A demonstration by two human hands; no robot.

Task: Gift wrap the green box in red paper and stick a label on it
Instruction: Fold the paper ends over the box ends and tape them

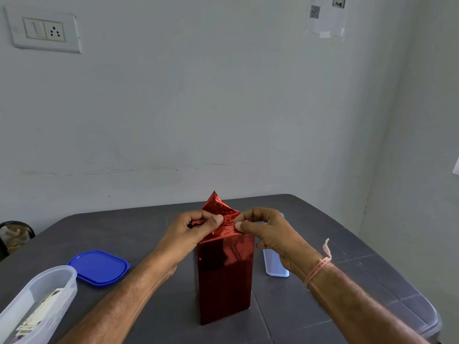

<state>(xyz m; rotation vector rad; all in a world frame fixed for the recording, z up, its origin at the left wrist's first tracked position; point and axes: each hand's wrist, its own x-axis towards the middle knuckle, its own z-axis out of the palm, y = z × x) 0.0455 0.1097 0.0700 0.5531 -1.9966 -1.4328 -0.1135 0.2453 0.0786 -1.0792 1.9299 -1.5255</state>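
Note:
A tall box wrapped in shiny red paper stands upright on the dark table; no green shows through. At its top a loose flap of red paper sticks up in a point. My left hand pinches the paper at the top left edge, thumb on the front. My right hand pinches the paper at the top right edge. No label is visible on the box.
A blue lid lies left of the box. A clear plastic tub holding printed cards sits at the front left. A small pale container lies behind my right wrist. A clear lid rests at the table's right edge.

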